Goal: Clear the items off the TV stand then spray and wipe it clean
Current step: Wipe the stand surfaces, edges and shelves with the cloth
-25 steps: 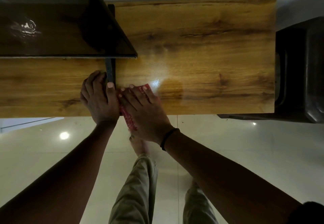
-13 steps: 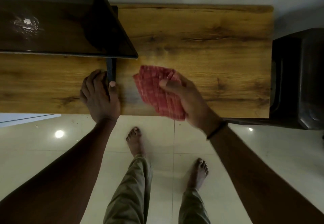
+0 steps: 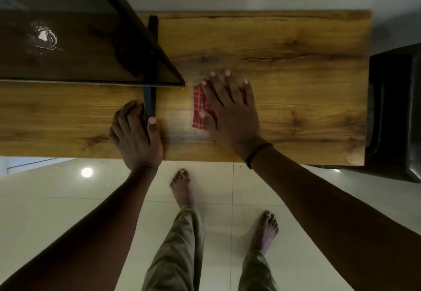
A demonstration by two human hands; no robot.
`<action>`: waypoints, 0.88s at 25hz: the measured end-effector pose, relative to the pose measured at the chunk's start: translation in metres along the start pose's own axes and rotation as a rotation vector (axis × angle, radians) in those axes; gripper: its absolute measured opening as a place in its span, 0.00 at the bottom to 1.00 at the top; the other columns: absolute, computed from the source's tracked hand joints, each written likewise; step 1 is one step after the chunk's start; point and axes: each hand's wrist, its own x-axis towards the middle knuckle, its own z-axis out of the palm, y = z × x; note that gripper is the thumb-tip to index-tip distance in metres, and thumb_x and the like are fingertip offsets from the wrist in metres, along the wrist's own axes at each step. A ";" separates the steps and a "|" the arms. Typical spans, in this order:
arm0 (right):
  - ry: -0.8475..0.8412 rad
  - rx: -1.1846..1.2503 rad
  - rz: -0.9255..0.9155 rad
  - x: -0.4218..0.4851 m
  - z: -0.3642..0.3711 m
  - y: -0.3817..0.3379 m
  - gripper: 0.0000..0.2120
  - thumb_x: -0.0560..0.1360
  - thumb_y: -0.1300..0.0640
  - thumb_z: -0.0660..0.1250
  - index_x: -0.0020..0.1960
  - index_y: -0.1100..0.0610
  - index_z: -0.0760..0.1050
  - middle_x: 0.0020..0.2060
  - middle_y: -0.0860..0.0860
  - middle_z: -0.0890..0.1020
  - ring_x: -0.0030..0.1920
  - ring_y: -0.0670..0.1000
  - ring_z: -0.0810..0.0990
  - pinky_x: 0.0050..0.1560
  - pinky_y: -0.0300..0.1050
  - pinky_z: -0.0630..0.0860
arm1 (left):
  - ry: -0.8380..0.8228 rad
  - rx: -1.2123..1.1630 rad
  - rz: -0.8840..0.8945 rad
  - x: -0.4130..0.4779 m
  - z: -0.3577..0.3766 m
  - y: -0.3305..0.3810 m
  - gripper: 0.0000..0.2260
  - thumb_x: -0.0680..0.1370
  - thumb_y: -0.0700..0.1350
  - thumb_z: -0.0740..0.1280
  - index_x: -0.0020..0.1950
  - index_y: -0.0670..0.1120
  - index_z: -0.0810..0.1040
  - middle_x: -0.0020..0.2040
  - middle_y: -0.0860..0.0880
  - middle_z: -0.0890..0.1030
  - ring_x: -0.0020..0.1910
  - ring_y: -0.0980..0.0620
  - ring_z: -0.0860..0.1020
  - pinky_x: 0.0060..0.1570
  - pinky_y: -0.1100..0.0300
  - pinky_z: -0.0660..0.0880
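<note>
A pale tiled floor (image 3: 68,211) is gleaming under the person, who is standing barefoot in khaki trousers (image 3: 180,252) at the near edge of the TV stand (image 3: 296,46). The wood-grain top of the stand is running from side to side, with its far edge along the wall. The television (image 3: 79,46) is taking up the left part of the stand, its dark screen reflecting the wood. A dark padded seat (image 3: 396,112) is sitting just beside the stand's right end.

The person is leaning over with both arms stretched out onto the top. The right hand (image 3: 230,112) is lying flat, palm down, with its fingers (image 3: 218,90) straight and spread and pointing toward the far edge. It is pressing a red checked cloth (image 3: 198,106) against the wood. The cloth is lying about midway between the near and far edges, just right of the television's right corner and well apart from the stand's right end. Most of it is hidden beneath the palm, with a strip showing on the left side of the hand.

The left hand (image 3: 134,138) is resting close to the near edge and gripping the television's black foot (image 3: 150,101), its fingers (image 3: 127,112) curled along the foot's left side and the thumb laid over its near tip. A dark band (image 3: 257,154) is circling the right wrist.
</note>
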 end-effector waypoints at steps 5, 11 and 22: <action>0.051 0.036 0.107 0.045 -0.004 0.024 0.30 0.84 0.41 0.50 0.83 0.50 0.57 0.83 0.54 0.59 0.83 0.62 0.53 0.80 0.67 0.48 | -0.020 -0.005 -0.009 0.000 -0.003 0.004 0.24 0.83 0.61 0.50 0.69 0.48 0.72 0.72 0.48 0.72 0.73 0.44 0.68 0.69 0.44 0.63; 0.110 0.099 0.294 0.078 -0.004 0.002 0.29 0.85 0.42 0.48 0.83 0.51 0.58 0.83 0.53 0.59 0.83 0.62 0.52 0.80 0.66 0.44 | 0.000 0.002 0.010 -0.001 0.000 0.004 0.24 0.83 0.60 0.50 0.69 0.47 0.73 0.71 0.48 0.73 0.72 0.44 0.69 0.68 0.46 0.63; 0.020 0.093 0.160 -0.076 0.017 -0.010 0.28 0.85 0.43 0.50 0.83 0.50 0.55 0.83 0.54 0.57 0.83 0.60 0.52 0.80 0.63 0.46 | -0.021 0.042 -0.016 0.000 -0.001 0.005 0.22 0.84 0.60 0.50 0.69 0.48 0.71 0.72 0.49 0.72 0.73 0.46 0.66 0.69 0.48 0.60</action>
